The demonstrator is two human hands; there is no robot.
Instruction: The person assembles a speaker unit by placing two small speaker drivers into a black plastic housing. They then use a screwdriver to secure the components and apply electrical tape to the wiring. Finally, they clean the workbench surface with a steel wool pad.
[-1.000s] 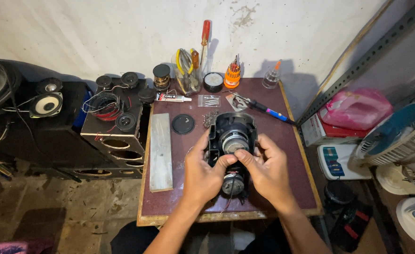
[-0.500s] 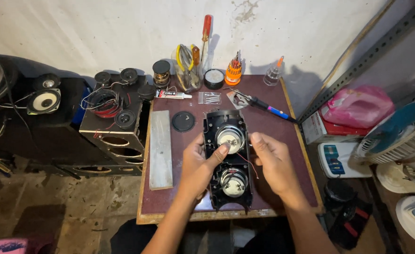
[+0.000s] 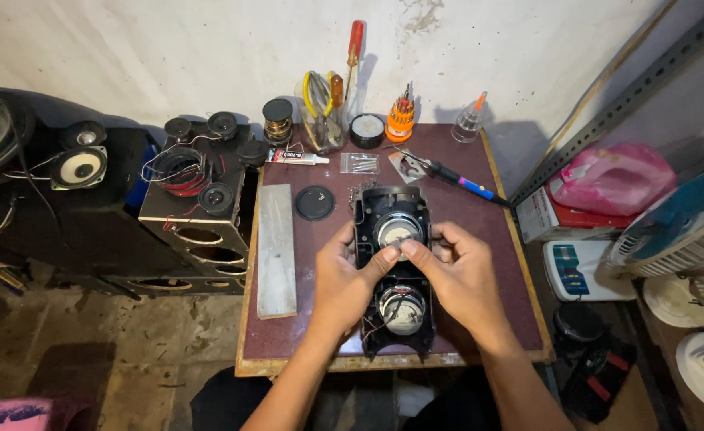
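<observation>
1. Speaker housing (image 3: pixel 394 271), black and long, lies lengthwise on the maroon table (image 3: pixel 495 263) between my hands, with two round drivers in it, one near me and one farther.
2. My left hand (image 3: pixel 342 281) grips the housing's left edge, thumb reaching onto the far driver (image 3: pixel 400 230).
3. My right hand (image 3: pixel 458 271) holds the right edge, its thumb and forefinger pressed together on the same driver's rim, tip to tip with my left thumb.
4. The near driver (image 3: pixel 402 310) sits bare below my hands, thin wires beside it.
5. Left of the housing lies a grey slab (image 3: pixel 276 249), and past it a black round cap (image 3: pixel 315 203).
6. Farther off, a clear flat bag (image 3: pixel 360 164) of screws and a white glue tube (image 3: pixel 297 156) with a red end lie near the wall.
7. At the far edge stand a jar of pliers (image 3: pixel 322 112), an orange bit holder (image 3: pixel 400 120) and a small clear bottle (image 3: pixel 470 121).
8. To the right, off the table, a white box (image 3: pixel 579 270) with a blue label sits below a pink bag (image 3: pixel 614 177).
</observation>
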